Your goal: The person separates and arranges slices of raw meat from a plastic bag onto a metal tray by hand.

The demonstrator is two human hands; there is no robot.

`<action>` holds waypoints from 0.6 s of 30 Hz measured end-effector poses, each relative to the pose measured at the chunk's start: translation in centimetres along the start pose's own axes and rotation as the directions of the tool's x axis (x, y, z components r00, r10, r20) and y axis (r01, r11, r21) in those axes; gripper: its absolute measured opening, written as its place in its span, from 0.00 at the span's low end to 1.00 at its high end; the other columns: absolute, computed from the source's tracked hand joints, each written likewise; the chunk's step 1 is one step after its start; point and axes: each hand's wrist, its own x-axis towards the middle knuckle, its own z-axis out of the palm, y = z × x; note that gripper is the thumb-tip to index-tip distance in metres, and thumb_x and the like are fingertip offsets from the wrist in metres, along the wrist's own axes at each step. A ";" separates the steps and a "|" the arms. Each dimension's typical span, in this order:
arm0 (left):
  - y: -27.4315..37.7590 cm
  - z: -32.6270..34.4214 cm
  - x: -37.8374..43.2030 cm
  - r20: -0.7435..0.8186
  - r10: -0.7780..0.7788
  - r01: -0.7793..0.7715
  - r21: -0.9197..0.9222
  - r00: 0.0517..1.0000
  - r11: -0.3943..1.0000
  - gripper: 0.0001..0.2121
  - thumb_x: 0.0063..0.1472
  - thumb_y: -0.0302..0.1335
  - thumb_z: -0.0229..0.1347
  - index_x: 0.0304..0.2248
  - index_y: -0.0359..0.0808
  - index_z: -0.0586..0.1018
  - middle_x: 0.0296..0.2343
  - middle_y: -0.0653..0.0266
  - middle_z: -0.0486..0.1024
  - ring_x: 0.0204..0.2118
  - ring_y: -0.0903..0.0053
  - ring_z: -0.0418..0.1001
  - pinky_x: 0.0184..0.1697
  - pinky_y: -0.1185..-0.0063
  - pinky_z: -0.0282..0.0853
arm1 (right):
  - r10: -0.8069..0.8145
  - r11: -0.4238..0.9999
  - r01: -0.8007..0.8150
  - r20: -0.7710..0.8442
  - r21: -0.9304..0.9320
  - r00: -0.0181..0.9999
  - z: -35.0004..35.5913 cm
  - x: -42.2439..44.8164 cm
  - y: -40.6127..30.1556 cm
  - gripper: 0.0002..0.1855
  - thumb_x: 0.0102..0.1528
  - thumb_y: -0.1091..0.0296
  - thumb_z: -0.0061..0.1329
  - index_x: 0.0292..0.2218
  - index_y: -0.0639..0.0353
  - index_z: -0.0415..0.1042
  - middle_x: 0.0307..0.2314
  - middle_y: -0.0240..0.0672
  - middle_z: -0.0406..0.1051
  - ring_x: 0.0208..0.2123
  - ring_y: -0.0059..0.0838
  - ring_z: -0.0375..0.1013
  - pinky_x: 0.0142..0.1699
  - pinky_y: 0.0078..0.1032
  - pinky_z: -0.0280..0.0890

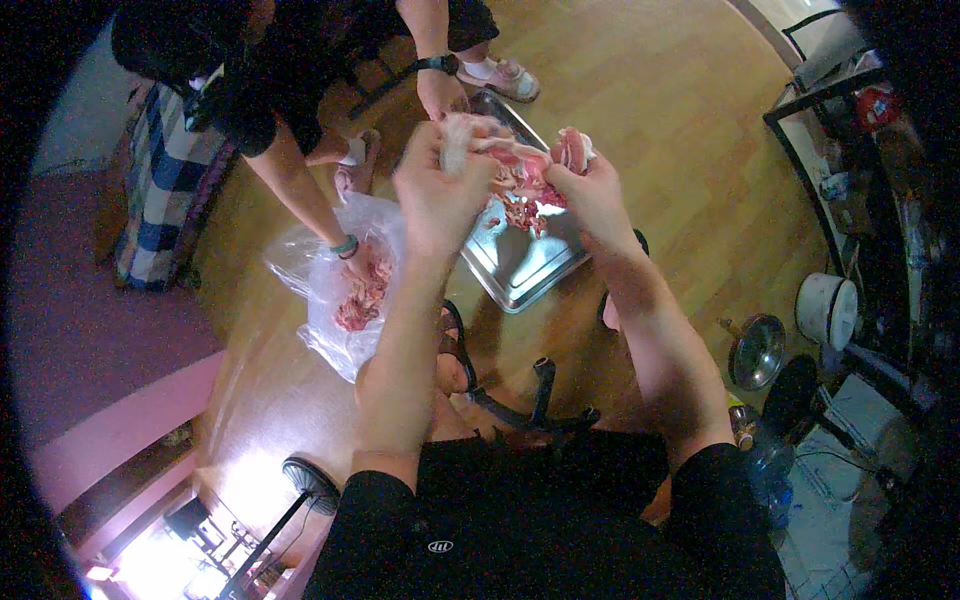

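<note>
Above a shallow metal tray on the floor, both my hands are raised with raw meat between them. My left hand grips one side of a pale, fatty piece of raw meat; its edge by that hand is blurred. My right hand holds a pink piece of raw meat with a white rim, its fingers touching the stretched meat too. Small red meat scraps show over the tray beneath. To the left, an open clear plastic bag holds more raw meat.
Another person's hand reaches into the bag, and their other hand is near the tray's far end. A swivel chair base stands close to my legs. At right are a white pot, a metal lid and a shelf frame.
</note>
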 end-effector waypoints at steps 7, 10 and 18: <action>0.1 -0.2 -0.8 0.127 0.024 -0.049 0.196 0.992 0.979 0.20 0.55 0.39 0.61 0.42 0.34 0.74 0.31 0.50 0.79 0.34 0.58 0.79 0.39 0.68 0.73 | 0.226 0.930 -0.258 0.147 0.262 0.963 0.7 -0.4 -1.1 0.13 0.61 0.64 0.51 0.43 0.61 0.73 0.33 0.30 0.75 0.34 0.20 0.74 0.39 0.22 0.69; -1.8 0.7 -0.9 0.217 -0.032 -0.069 0.444 0.976 0.893 0.22 0.55 0.40 0.59 0.45 0.35 0.75 0.31 0.49 0.79 0.33 0.57 0.80 0.40 0.66 0.75 | 0.240 0.898 -0.291 0.187 0.330 0.952 0.8 -0.3 -1.4 0.14 0.63 0.62 0.48 0.44 0.61 0.73 0.34 0.32 0.75 0.35 0.22 0.75 0.39 0.25 0.71; -3.4 0.2 -1.0 0.256 -0.174 0.030 0.484 0.951 0.875 0.15 0.57 0.40 0.55 0.37 0.36 0.80 0.30 0.48 0.79 0.35 0.53 0.78 0.39 0.62 0.72 | 0.160 0.881 -0.239 0.218 0.409 0.963 -0.3 0.3 -2.5 0.16 0.65 0.59 0.40 0.48 0.58 0.68 0.35 0.37 0.74 0.36 0.34 0.77 0.47 0.33 0.73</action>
